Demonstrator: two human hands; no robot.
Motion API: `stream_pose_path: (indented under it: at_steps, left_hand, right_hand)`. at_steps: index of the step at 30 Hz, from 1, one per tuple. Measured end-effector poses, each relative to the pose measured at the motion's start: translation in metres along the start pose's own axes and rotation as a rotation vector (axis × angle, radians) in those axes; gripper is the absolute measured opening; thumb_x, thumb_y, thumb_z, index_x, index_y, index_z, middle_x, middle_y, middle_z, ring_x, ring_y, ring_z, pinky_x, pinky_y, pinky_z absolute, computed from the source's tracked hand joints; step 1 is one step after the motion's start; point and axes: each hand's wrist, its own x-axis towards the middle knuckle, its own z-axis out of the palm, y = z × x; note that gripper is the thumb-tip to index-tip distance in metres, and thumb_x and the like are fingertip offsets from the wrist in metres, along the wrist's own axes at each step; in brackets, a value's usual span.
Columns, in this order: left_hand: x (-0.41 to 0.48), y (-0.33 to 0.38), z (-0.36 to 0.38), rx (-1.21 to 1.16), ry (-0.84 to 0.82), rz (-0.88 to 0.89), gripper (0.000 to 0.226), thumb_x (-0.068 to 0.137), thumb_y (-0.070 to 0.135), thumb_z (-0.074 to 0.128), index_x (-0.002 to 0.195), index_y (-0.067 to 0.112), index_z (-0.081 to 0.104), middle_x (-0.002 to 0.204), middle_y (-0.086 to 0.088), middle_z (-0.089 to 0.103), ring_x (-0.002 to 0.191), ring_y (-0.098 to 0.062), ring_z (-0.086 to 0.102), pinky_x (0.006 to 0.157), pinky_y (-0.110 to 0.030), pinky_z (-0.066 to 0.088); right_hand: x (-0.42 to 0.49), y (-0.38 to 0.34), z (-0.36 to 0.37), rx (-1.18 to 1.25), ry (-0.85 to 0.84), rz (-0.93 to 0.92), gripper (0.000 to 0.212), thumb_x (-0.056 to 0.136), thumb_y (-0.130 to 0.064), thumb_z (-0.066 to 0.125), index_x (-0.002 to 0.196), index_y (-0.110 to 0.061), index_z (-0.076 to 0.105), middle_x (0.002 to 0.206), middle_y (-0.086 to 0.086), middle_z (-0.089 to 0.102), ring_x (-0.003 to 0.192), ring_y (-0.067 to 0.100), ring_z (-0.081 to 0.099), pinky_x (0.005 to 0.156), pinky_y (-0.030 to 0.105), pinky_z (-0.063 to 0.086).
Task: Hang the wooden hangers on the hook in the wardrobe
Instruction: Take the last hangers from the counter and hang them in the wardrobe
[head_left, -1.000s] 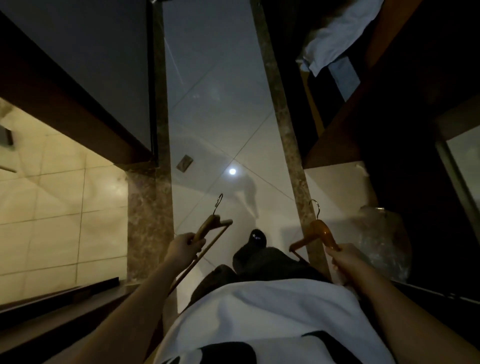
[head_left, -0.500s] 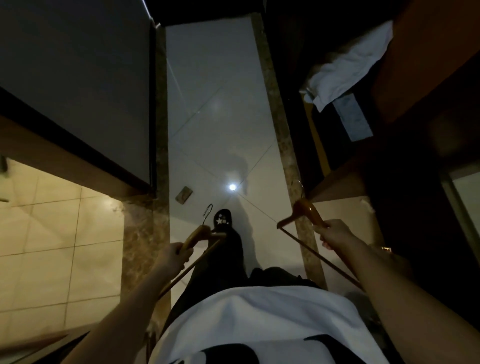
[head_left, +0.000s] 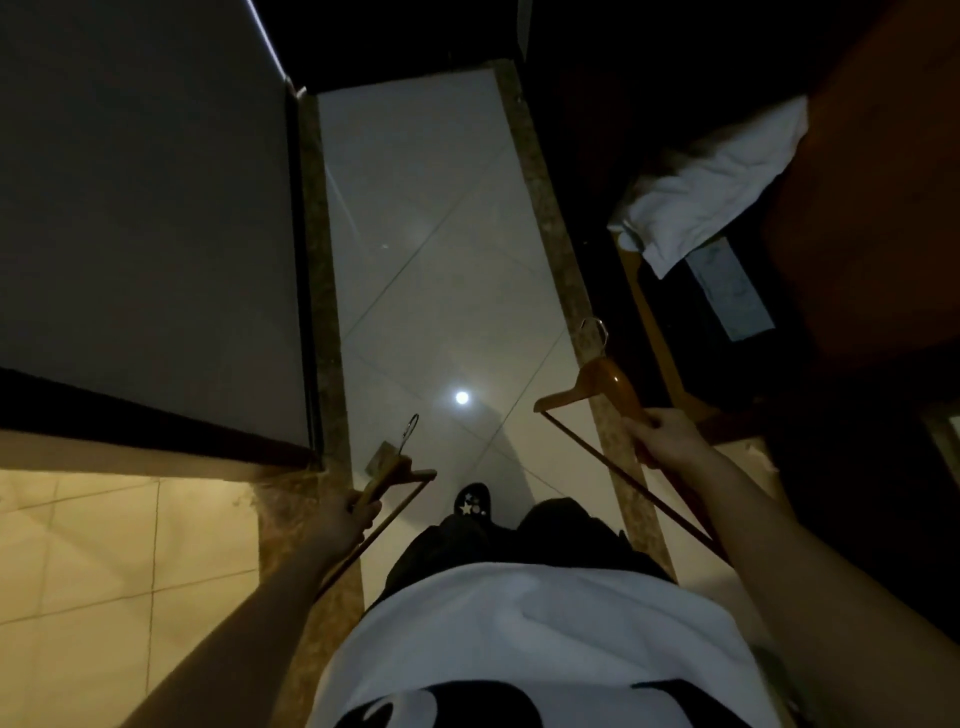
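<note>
Wooden hangers: two counted, both carried in the air above the floor, well apart. The left hanger (head_left: 410, 474), light-brown wood with a wire hook, is grasped by the left hand (head_left: 340, 522), fingers curled round its near shoulder; the hook points far, over the pale glossy floor tiles (head_left: 431, 234). The right hanger (head_left: 602, 379), orange-brown wood with a wire hook, is clenched in the right hand (head_left: 670, 439) at its right shoulder. Its thin lower bar runs near and right, under the forearm.

Edges: the pale tiles form one open lane running far, between two mottled stone border strips (head_left: 545, 218). A dark flat panel (head_left: 145, 208) stands along the left strip. A dark wooden recess (head_left: 857, 260) lies beyond the right strip, and the right hanger's hook sits over that strip. Open floor lies far of both hangers.

Other counts: one black star-patterned shoe (head_left: 472, 501) near, between the hangers; one crumpled white cloth (head_left: 711, 187) far right, in the recess.
</note>
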Motion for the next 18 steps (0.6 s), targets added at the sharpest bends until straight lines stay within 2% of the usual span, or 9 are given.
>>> stream_pose_path:
  at_steps: [7,11,16,18]
  left_hand:
    - [0.062,0.089,-0.024,0.093,-0.058,0.137,0.022,0.093,0.025,0.05,0.097,0.008,0.063,0.075,-0.005,0.062,0.068,-0.02,0.059,0.063,-0.031,0.049]
    - [0.101,0.162,-0.023,0.083,-0.096,0.225,0.016,0.094,0.02,0.05,0.094,0.008,0.061,0.069,-0.002,0.058,0.058,-0.014,0.053,0.051,-0.02,0.04]
    - [0.152,0.252,-0.021,0.125,-0.119,0.305,0.013,0.093,0.018,0.051,0.087,0.01,0.059,0.066,0.0,0.056,0.055,-0.012,0.053,0.049,-0.018,0.038]
    - [0.172,0.28,-0.021,0.151,-0.114,0.299,0.013,0.093,0.018,0.052,0.086,0.009,0.058,0.066,0.0,0.056,0.055,-0.012,0.053,0.047,-0.018,0.038]
  right_hand:
    - [0.022,-0.006,-0.013,0.05,0.014,0.16,0.033,0.093,-0.022,0.053,0.114,0.003,0.057,0.074,0.008,0.054,0.065,0.018,0.05,0.053,0.025,0.039]
    - [0.045,-0.009,-0.032,0.055,0.028,0.235,0.034,0.093,-0.017,0.052,0.12,0.004,0.053,0.077,0.008,0.053,0.069,0.018,0.05,0.055,0.025,0.041]
    - [0.095,-0.025,-0.065,0.088,0.043,0.314,0.037,0.094,-0.017,0.051,0.125,0.003,0.049,0.076,0.005,0.051,0.066,0.017,0.049,0.052,0.024,0.039]
    - [0.117,-0.041,-0.08,0.093,0.048,0.331,0.037,0.093,-0.018,0.052,0.123,0.005,0.051,0.08,0.01,0.055,0.066,0.019,0.05,0.053,0.026,0.04]
